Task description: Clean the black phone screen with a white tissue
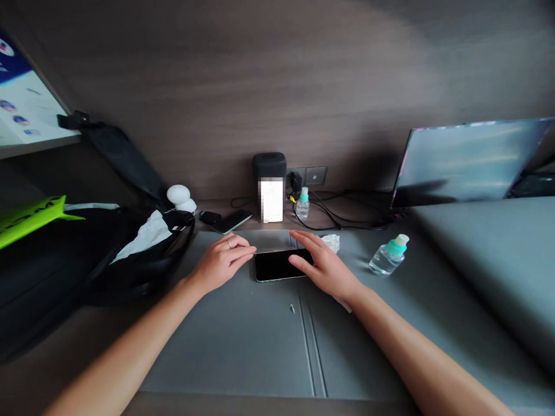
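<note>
A smartphone (274,266) with a dark screen lies face up on a grey desk mat (229,346). At its upper left corner is my left hand (223,261), the thumb and fingertips pinched together. Whatever is in that pinch, if anything, is too small to make out. My right hand (325,264) reaches over the phone's right end and hides it, with thumb and fingers apart. Behind the right hand, a crumpled white tissue (332,242) is partly covered. Another white edge (343,304) shows under the right wrist. Nearer to me, a tiny white scrap (292,308) rests on the mat.
Right of the hands stands a clear bottle (385,260) with a teal collar; a smaller one (302,207) is by the black speaker-like device (269,164). Cables (333,216) run along the wall. A black bag (52,277) fills the left; a monitor (468,164) stands right.
</note>
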Demonstrator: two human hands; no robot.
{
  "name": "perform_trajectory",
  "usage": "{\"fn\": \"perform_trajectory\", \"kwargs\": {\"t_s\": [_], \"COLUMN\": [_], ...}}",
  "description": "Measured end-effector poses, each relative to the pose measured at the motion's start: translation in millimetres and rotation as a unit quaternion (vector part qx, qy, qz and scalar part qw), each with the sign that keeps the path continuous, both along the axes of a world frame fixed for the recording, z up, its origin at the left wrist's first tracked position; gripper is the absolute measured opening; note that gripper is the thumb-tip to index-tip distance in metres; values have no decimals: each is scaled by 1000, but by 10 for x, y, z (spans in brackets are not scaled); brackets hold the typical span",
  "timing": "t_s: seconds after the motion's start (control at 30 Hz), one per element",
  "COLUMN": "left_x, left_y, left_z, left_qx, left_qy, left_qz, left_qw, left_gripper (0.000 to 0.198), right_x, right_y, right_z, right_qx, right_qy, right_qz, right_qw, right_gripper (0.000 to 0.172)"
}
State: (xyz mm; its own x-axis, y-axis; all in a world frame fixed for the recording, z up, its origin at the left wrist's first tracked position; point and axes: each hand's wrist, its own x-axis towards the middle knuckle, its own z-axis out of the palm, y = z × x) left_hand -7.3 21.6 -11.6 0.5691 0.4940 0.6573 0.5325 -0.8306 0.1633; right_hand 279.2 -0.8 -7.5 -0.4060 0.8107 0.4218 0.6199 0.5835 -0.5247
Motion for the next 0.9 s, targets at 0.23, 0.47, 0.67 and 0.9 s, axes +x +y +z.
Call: {"fn": "perform_trajectory", "kwargs": {"t_s": [0.23,0.47,0.67,0.9], "left_x": [64,90,84,43], "left_y": [-105,-135,-122,-109], "left_z": [77,81,84,65], "left_qx": [75,98,100,19], "left_qy": [36,43,52,78], "left_qz": [-57,-55,-55,-26], "left_qw": [995,993,992,996], "left_gripper": [25,22,25,46], "right_x": [90,116,128,207], "right_y": [-30,-25,-27,22], "right_z": [61,73,136,100], "right_qx": [-29,-53,-58,-51], "right_qy": [-61,-67,-46,-40], "right_qz": [76,119,148,127], "right_qw": [995,989,986,990], "right_gripper": [62,61,51,51]}}
